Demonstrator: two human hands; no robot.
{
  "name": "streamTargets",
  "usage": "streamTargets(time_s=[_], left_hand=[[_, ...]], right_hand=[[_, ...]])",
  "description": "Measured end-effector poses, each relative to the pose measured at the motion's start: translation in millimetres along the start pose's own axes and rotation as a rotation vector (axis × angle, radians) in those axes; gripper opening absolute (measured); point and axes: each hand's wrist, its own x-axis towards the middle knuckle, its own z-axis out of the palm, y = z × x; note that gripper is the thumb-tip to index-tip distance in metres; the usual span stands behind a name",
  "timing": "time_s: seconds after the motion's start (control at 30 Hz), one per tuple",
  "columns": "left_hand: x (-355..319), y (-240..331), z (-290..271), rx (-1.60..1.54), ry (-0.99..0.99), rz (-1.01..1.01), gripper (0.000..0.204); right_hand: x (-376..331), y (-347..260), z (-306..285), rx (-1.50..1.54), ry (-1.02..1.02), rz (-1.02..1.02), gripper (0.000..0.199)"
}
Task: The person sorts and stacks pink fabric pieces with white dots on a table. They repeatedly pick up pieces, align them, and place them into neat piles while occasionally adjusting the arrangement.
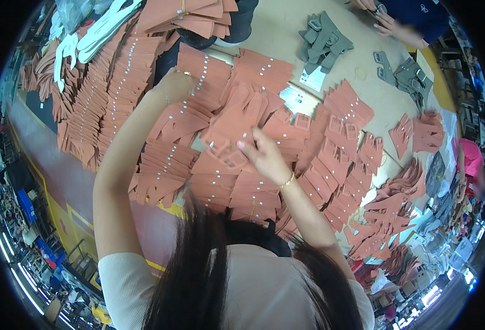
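Observation:
Rows of overlapping orange-brown leather-like shoe pieces (168, 165), many with small white tags, cover the table before me. My left hand (175, 86) reaches to the far left, its fingers curled at the edge of a flat tagged piece (209, 69) on a stack; the fingertips are partly hidden. Nearer the middle, my right hand (267, 159) is closed on a bunch of orange-brown strap pieces with buckles (232, 124), thumb on top. The bunch is held over the rows and looks slightly blurred. More buckled pieces (333, 148) lie right of this hand.
Grey strap pieces with buckles (325, 41) lie at the far side, beside a co-worker's hands (388, 25). White strips (107, 33) rest atop stacks at the far left. A dark round container (237, 30) stands behind the rows. Loose orange-brown pieces (385, 220) spread along the right.

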Motion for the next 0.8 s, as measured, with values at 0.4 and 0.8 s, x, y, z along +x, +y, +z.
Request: streamTargets(time_s=[0.4, 0.8], left_hand=[[-20.5, -20.4, -22.2, -0.714, -0.037, 0.0, 0.024], [-14.6, -38.1, 5.0, -0.955, -0.066, 0.05, 0.029]], right_hand=[[142.0, 13.0, 45.8, -0.104, -0.463, -0.171, 0.031], [176.2, 33.7, 69.5, -0.151, -0.435, -0.191, 0.031]])
